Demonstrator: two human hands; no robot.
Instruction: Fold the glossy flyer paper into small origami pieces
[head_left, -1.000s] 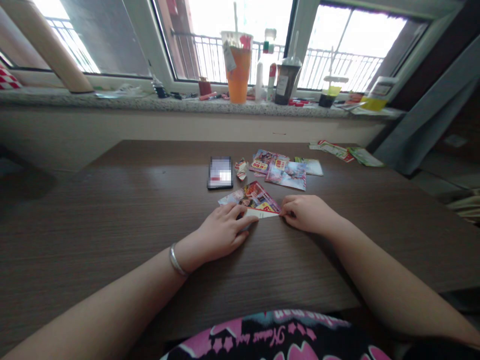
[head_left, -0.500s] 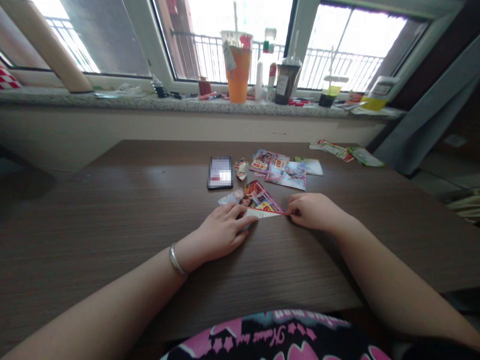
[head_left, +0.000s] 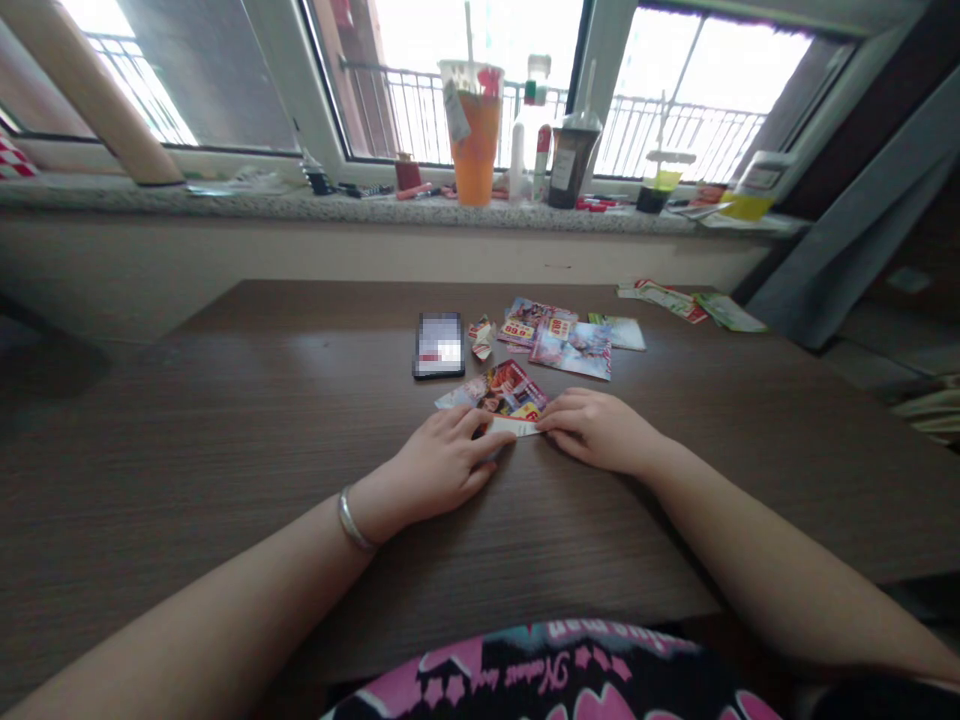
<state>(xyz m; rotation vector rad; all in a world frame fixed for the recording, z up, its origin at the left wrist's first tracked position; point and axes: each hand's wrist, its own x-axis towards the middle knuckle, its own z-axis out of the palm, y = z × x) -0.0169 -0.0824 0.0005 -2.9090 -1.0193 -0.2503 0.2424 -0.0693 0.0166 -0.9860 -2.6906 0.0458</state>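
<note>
A colourful printed flyer [head_left: 514, 385] lies on the table between my hands, with a white strip [head_left: 517, 427] folded along its near edge. My left hand [head_left: 446, 455] rests flat on the flyer's left part, fingers spread, thumb along the white strip. A silver bracelet [head_left: 351, 518] circles the left wrist. At the right end of the fold, my right hand [head_left: 600, 428] lies with its fingers stretched over the paper and the thumb nearer me. Its fingers cover the flyer's right corner.
Beyond the flyer are a phone [head_left: 439, 346] with a blurred screen, a crumpled paper piece [head_left: 481, 338] and more flyers [head_left: 574, 348]. Other leaflets [head_left: 671, 300] lie at the far right. Cups, including a tall orange drink [head_left: 474, 140], stand on the windowsill [head_left: 360, 208].
My right hand has moved left from the flyer's right tip onto the fold, its fingers going from curled to stretched out. The left hand and flyer stay in place.
</note>
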